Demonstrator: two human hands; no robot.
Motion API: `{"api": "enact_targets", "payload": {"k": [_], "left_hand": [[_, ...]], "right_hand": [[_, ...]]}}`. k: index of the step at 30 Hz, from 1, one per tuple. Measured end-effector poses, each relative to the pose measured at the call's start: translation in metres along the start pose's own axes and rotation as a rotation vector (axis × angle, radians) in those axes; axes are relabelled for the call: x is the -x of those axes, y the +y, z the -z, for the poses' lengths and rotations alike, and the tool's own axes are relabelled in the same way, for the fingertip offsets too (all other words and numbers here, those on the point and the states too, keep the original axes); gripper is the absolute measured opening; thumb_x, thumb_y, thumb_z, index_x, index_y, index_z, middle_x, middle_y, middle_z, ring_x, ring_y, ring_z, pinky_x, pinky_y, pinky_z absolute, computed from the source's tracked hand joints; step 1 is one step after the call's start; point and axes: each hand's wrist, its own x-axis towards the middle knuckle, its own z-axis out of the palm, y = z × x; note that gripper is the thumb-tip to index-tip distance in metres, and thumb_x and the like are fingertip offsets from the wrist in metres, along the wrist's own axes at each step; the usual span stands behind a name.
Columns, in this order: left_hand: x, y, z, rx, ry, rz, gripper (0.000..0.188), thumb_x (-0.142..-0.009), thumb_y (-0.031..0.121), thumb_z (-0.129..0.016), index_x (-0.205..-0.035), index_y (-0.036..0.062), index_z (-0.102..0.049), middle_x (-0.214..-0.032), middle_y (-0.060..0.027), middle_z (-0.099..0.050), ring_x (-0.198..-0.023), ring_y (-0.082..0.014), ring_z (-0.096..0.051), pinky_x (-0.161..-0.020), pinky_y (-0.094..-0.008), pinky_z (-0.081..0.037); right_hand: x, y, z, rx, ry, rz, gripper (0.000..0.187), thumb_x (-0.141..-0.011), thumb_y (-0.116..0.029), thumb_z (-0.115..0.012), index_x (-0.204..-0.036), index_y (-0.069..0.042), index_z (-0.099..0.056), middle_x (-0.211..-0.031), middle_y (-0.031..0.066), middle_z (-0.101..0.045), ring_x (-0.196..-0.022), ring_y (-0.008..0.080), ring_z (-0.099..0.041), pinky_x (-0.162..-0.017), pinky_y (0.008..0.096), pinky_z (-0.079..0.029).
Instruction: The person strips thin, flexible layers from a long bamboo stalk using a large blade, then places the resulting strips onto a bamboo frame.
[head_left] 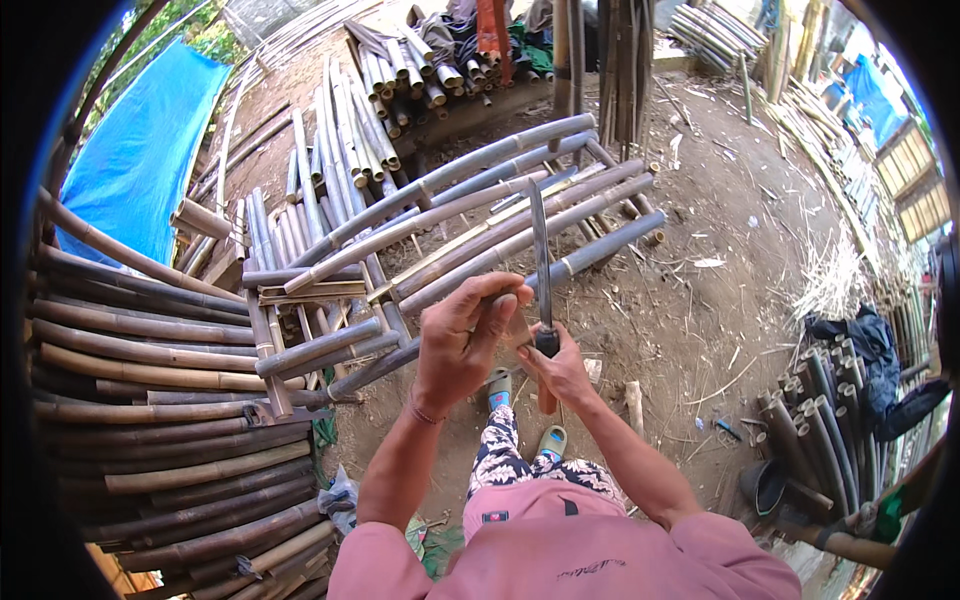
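Observation:
Upright in front of me is a long knife (541,240), its narrow grey blade pointing away and a black collar at the base. My right hand (565,368) is wrapped round its handle, and the brown wooden end (547,398) sticks out below the fingers. Close on the left, my left hand (465,335) is closed, thumb against fingers. A short flat brown piece (518,328) runs from its grip toward my right hand; I cannot make out its kind. Beyond the hands lies a rack of bamboo poles (500,235), with the blade standing in front of it.
Stacked dark bamboo poles (190,440) fill the left side. More cut poles (345,130) lie at the back, near a blue tarp (150,140). At right, a bundle of bamboo tubes (820,430) stands by a dark cloth (865,355). Shavings litter the dirt floor (700,310).

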Motion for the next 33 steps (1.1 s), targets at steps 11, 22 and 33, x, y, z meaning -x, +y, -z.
{"api": "enact_targets", "payload": {"k": [11, 22, 33], "left_hand": [[0.009, 0.029, -0.018, -0.335, -0.104, -0.08, 0.037, -0.089, -0.006, -0.059, -0.125, 0.002, -0.057, -0.102, -0.0041, -0.054, -0.094, -0.0116, -0.061, -0.085, -0.0224, -0.052], [0.042, 0.027, -0.038, -0.185, -0.073, -0.073, 0.023, -0.082, -0.006, -0.068, -0.102, -0.0001, -0.059, -0.102, -0.0062, -0.06, -0.094, -0.013, -0.064, -0.084, -0.027, -0.056], [0.056, 0.03, -0.052, -0.142, -0.02, -0.012, 0.019, -0.079, -0.008, -0.068, -0.096, -0.0024, -0.061, -0.092, -0.0056, -0.061, -0.09, -0.0123, -0.063, -0.083, -0.0271, -0.054]], "right_hand": [[0.135, -0.133, 0.056, 0.189, 0.051, 0.101, 0.046, -0.095, -0.03, -0.057, -0.126, 0.002, -0.045, -0.082, 0.0113, -0.059, -0.071, 0.0187, -0.058, -0.064, 0.0338, -0.048], [0.154, -0.16, 0.036, 0.449, 0.012, 0.342, 0.041, -0.096, -0.034, -0.055, -0.117, 0.0, -0.048, -0.087, 0.0219, -0.06, -0.078, 0.0375, -0.062, -0.068, 0.0427, -0.049], [0.166, -0.164, 0.04, 0.49, -0.041, 0.313, 0.043, -0.095, -0.031, -0.055, -0.118, 0.005, -0.045, -0.101, 0.0289, -0.059, -0.081, 0.0459, -0.063, -0.066, 0.0494, -0.052]]}}
